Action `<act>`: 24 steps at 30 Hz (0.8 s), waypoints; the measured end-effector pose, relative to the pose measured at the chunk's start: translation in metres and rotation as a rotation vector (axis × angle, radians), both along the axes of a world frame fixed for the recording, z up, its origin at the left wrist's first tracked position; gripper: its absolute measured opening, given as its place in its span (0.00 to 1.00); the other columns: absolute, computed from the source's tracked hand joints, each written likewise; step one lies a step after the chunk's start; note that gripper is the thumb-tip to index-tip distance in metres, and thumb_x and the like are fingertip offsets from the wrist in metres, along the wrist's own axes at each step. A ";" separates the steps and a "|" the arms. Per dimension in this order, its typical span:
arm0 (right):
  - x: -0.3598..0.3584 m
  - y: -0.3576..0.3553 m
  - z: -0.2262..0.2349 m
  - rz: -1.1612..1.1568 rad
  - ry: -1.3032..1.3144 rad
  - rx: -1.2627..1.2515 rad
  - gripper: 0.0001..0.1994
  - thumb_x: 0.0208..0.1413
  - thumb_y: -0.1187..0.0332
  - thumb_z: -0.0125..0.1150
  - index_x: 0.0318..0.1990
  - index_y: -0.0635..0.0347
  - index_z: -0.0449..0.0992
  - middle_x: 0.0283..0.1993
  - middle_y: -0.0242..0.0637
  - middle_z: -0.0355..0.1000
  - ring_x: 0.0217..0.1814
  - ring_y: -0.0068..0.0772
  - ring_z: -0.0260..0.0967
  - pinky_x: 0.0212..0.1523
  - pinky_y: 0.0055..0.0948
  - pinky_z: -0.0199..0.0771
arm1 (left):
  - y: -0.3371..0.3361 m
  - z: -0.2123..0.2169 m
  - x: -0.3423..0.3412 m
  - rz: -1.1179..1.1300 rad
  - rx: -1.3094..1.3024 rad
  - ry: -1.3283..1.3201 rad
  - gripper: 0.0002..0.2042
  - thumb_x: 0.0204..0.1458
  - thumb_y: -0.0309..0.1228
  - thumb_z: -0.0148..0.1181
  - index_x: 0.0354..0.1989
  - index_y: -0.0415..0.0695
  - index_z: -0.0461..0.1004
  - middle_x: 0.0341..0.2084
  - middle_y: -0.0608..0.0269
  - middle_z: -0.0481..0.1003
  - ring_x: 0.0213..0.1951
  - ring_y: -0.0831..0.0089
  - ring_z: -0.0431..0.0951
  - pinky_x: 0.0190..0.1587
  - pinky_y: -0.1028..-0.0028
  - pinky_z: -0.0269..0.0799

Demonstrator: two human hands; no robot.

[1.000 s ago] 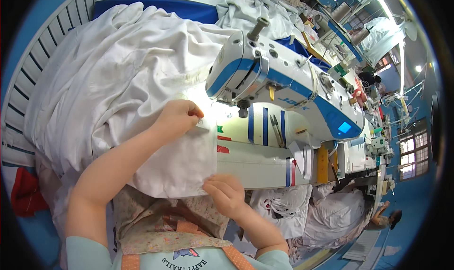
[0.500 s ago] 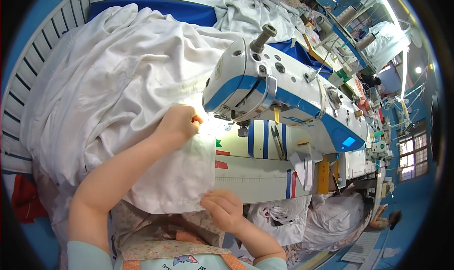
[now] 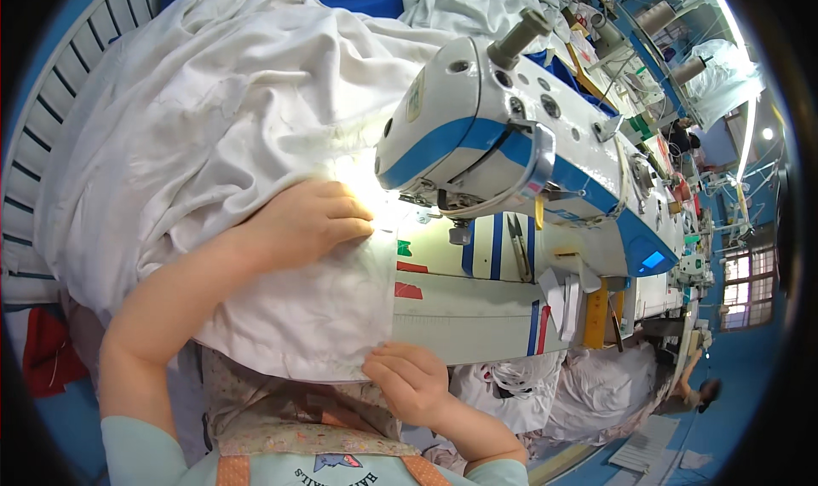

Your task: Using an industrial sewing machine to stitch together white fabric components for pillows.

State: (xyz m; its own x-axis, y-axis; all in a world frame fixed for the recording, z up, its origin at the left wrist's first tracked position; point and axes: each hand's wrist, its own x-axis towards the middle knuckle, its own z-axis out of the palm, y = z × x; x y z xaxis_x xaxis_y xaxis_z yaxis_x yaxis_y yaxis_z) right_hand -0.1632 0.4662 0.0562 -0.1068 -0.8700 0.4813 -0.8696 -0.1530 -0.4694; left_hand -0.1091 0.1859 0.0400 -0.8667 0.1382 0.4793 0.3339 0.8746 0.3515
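Note:
A large white cloth (image 3: 247,111) spreads in folds over the left of the sewing table, its straight edge running down beside the machine. My left hand (image 3: 319,222) rests on that cloth near the needle area, fingers bent and closed on its edge under the bright lamp. At the front table edge my right hand (image 3: 409,379) pinches the cloth's lower corner. The white and blue sewing machine (image 3: 511,137) stands to the right of my left hand. Its head and the glare hide the needle and part of my left fingertips.
Thread snips (image 3: 518,246) lie on the machine bed beside blue stripes. A ruler scale (image 3: 469,319) runs along the table front. White paper strips (image 3: 558,303) and a yellow block (image 3: 595,316) sit at the right. White fabric bundles (image 3: 596,392) lie beyond the table's front edge.
My left hand has gone from a tighter fist to flatter, bent fingers along the cloth edge. The right hand keeps its pinch on the corner. The view has shifted, and the machine looks larger.

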 end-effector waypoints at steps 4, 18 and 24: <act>-0.008 -0.007 0.001 0.018 0.007 0.024 0.13 0.35 0.74 0.61 0.34 0.62 0.78 0.34 0.37 0.76 0.39 0.38 0.75 0.40 0.34 0.79 | -0.008 0.004 -0.013 -0.031 0.035 0.023 0.09 0.45 0.26 0.57 0.35 0.46 0.78 0.36 0.67 0.78 0.41 0.65 0.75 0.44 0.66 0.71; -0.039 -0.044 0.007 0.003 -0.130 0.236 0.10 0.41 0.76 0.64 0.35 0.60 0.76 0.34 0.39 0.75 0.41 0.43 0.74 0.43 0.37 0.75 | -0.037 0.025 -0.038 0.035 -0.093 -0.065 0.05 0.42 0.31 0.61 0.25 0.43 0.74 0.30 0.59 0.70 0.39 0.61 0.71 0.42 0.66 0.70; -0.033 -0.047 0.004 -0.153 -0.252 0.153 0.09 0.45 0.79 0.64 0.36 0.60 0.76 0.31 0.41 0.74 0.38 0.48 0.74 0.41 0.40 0.76 | 0.073 0.046 0.038 0.209 0.209 -0.182 0.12 0.38 0.33 0.66 0.29 0.42 0.73 0.29 0.59 0.71 0.34 0.60 0.72 0.38 0.63 0.69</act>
